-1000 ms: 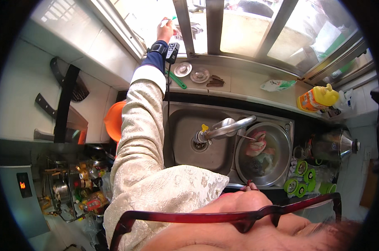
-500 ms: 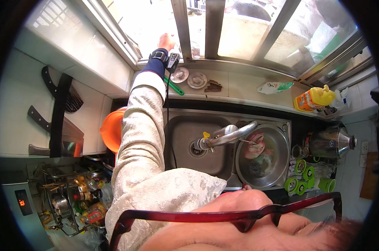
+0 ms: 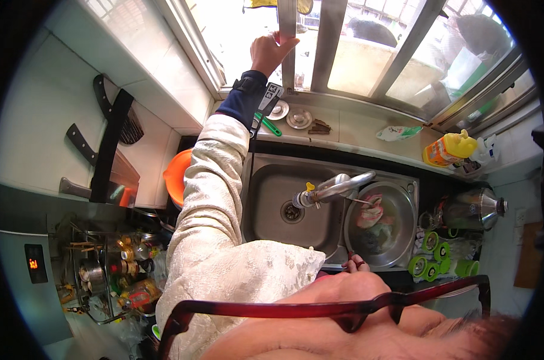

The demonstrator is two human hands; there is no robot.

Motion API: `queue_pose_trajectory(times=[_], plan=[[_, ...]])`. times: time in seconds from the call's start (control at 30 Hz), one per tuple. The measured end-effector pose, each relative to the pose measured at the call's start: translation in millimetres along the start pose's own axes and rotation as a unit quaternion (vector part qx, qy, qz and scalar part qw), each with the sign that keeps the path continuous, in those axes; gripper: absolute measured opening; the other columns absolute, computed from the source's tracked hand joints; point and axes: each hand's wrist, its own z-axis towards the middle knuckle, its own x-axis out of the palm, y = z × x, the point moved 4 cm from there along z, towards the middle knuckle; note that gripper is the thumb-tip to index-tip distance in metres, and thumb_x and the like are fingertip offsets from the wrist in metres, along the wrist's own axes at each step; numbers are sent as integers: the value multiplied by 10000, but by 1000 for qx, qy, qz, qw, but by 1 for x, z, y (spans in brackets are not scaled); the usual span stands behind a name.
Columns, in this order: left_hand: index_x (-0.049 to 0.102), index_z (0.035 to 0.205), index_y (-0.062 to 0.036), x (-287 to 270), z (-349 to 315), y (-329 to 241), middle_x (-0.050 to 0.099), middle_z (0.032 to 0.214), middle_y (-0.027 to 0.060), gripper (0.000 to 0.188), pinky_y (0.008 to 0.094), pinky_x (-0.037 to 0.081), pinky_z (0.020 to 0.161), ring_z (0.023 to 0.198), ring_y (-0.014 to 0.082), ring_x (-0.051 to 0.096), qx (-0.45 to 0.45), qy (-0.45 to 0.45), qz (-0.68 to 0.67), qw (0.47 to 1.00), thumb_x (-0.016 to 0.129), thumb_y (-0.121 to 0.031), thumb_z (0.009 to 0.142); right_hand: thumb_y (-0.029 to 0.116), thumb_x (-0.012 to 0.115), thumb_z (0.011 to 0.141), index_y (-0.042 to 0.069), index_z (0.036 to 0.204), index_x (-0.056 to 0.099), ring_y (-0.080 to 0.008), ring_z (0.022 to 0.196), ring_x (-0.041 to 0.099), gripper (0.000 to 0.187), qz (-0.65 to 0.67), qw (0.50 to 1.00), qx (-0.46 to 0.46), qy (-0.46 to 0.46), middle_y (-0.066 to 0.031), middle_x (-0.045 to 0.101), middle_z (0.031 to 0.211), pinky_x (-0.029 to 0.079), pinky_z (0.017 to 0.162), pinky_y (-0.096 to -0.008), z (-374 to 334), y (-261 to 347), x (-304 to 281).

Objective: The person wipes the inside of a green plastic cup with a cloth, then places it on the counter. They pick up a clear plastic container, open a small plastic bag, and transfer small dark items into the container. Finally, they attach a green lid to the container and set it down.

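The left hand (image 3: 271,53) has moved from the open gap in the window, where it reached outward half a second ago, to the upright window frame (image 3: 288,71) at 12 o'clock. It now grasps the frame's edge, the thumb laid across the near face and the fingers mostly hidden behind. A dark strap circles its wrist, with a small grey device (image 3: 271,96) just beside it.

The right hand (image 3: 357,264) sits between 4 and 5 o'clock, just beside the near rim of a round metal basin (image 3: 407,233); it is partly covered by the wearer's face, so I cannot tell whether it grips anything. In the basin, at 4 o'clock, lies a pink-and-white item (image 3: 371,211) in water.

The tap (image 3: 347,187) arches at 3 o'clock over the steel sink (image 3: 266,210). On the sill, two round lids (image 3: 299,118) and a green-handled tool (image 3: 270,125) lie between 12 and 1. An orange bowl (image 3: 177,177) stands at 9 o'clock.
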Motion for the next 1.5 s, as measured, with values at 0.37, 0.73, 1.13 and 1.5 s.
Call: queue_pose_trajectory(times=[0.37, 0.73, 1.13, 1.5], plan=[[633, 832, -29, -123, -11, 135, 707, 756, 169, 365, 460, 552, 682, 728, 375, 697, -191, -221, 156, 943, 836, -306, 709, 130, 495, 1046, 38, 914, 572, -116, 644, 647, 178, 1, 1000, 4, -21, -44, 669, 837, 480, 570, -243, -8, 2, -19], [688, 818, -18, -122, -29, 53, 696, 694, 62, 217, 260, 558, 583, 621, 118, 682, -159, 8, -215, 964, 713, -183, 957, 260, 509, 1065, 117, 882, 549, -55, 483, 409, 235, 123, 990, -72, 20, 26, 502, 646, 279, 434, -226, -22, 84, -10], [735, 1081, 52, -141, -324, -299, 676, 939, 60, 183, 221, 533, 692, 793, 95, 652, -230, 312, -379, 840, 698, -8, 912, 210, 550, 1055, 84, 962, 597, -16, 549, 350, 163, 294, 915, -75, 265, 60, 471, 697, 242, 484, -191, -39, 164, 14], [698, 1018, 12, -123, -426, -385, 729, 922, 88, 114, 259, 544, 697, 744, 139, 675, -384, 111, -508, 763, 622, -68, 991, 341, 538, 1054, 82, 962, 620, -8, 600, 444, 287, 109, 927, -120, 338, 73, 501, 711, 310, 514, -186, -79, 119, -19]])
